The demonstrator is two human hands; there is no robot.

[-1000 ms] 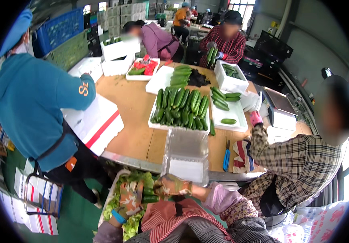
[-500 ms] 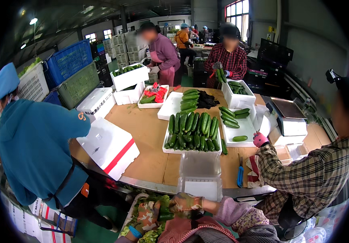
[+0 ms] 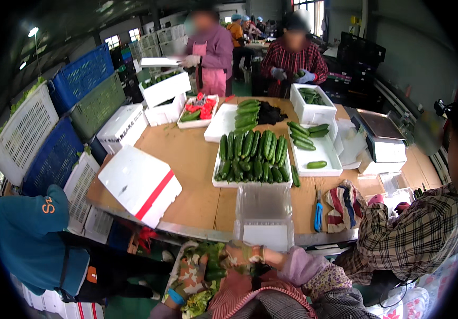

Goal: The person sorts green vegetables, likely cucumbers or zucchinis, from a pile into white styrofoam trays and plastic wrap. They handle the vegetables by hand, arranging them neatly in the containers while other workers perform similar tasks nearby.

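At the lower edge my left hand (image 3: 192, 271), in a camouflage glove, is closed around the side of a dark green cucumber (image 3: 215, 263). My right hand (image 3: 244, 256), in a matching glove, has its fingers curled against the same cucumber from the other side; its fingertips are partly hidden. Below them lies a crate (image 3: 171, 272) with leafy greens (image 3: 200, 304). Just beyond, at the table's near edge, stands an open clear plastic clamshell box (image 3: 263, 212) with a white sheet in it. Behind that, a white tray (image 3: 229, 184) is filled with cucumbers (image 3: 253, 154) in rows.
A blue-handled knife (image 3: 319, 212) and a striped cloth (image 3: 343, 204) lie to the right. White foam boxes (image 3: 138, 183) stand at left. Another tray (image 3: 324, 165) holds several cucumbers, near a scale (image 3: 382, 133). Co-workers stand left, right and across the table (image 3: 197, 207).
The view has tilted down a little. The co-worker in blue has moved left and lower; the one in plaid has drawn a pink-gloved hand back. Across the table, one person now holds a white lid.
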